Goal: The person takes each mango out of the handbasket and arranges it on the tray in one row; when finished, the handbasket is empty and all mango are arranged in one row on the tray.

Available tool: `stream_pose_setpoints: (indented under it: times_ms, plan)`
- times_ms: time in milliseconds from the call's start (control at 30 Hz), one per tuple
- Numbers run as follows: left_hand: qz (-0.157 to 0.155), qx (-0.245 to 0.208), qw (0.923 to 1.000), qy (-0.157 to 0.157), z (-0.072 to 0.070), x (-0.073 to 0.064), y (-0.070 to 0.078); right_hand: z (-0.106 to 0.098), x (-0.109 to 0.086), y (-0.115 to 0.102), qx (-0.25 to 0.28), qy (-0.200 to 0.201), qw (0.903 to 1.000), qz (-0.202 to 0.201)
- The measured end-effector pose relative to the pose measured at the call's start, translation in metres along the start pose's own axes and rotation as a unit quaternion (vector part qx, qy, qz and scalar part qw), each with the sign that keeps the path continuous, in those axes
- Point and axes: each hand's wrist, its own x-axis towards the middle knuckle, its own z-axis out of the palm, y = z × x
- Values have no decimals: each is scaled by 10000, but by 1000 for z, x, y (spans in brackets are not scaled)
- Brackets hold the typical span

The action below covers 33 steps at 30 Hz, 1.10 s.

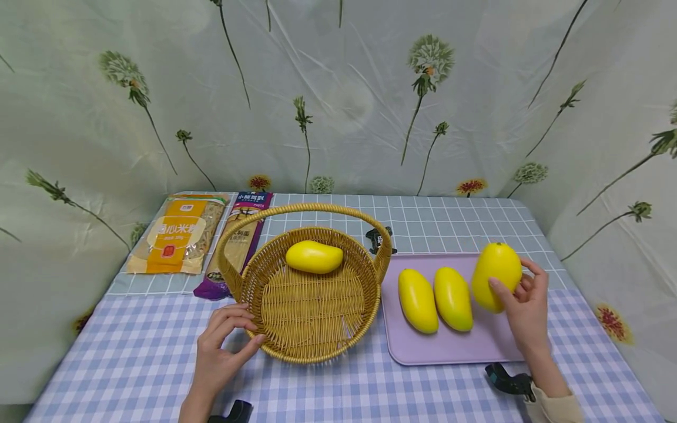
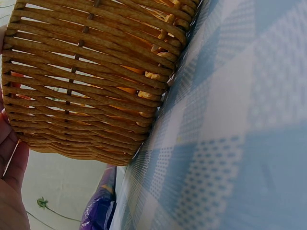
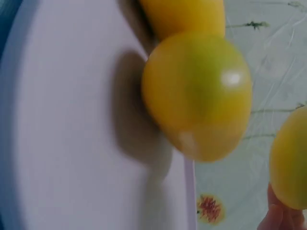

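Lifted over the right part of the lilac tray (image 1: 497, 348), a yellow mango (image 1: 495, 275) is held between the thumb and fingers of my right hand (image 1: 530, 314). In the right wrist view that held mango (image 3: 291, 160) shows at the right edge, apart from a nearer mango (image 3: 196, 96) on the tray. Two mangoes, one left (image 1: 418, 301) and one beside it (image 1: 453, 298), lie on the tray. My left hand (image 1: 221, 348) grips the near left rim of a round wicker basket (image 1: 312, 317), which has one mango (image 1: 314, 257) inside at the back.
Left of the basket lie a clear and orange food bag (image 1: 174, 235) and a purple pasta packet (image 1: 240, 235). A small black object (image 1: 378, 239) sits behind the basket, near the tray's corner. The basket's tall arched handle (image 1: 312, 208) stands upright. A floral curtain (image 1: 349, 117) hangs behind the checked tablecloth (image 1: 359, 393).
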Motion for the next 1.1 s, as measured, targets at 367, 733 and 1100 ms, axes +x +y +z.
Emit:
stream_pose_setpoints:
  times_ms: [367,733,1100]
  plan:
    - [50,-43,10000,9,0,0,0,-12,8,31,-1216,-122,9920,311]
    - [88,-60,9999,52,0,1,1,-15,6,28,-2037,-562,9737,852]
    - [166,-53,9998,50,0,23,36,-17,4,28,-2249,-1103,9642,871]
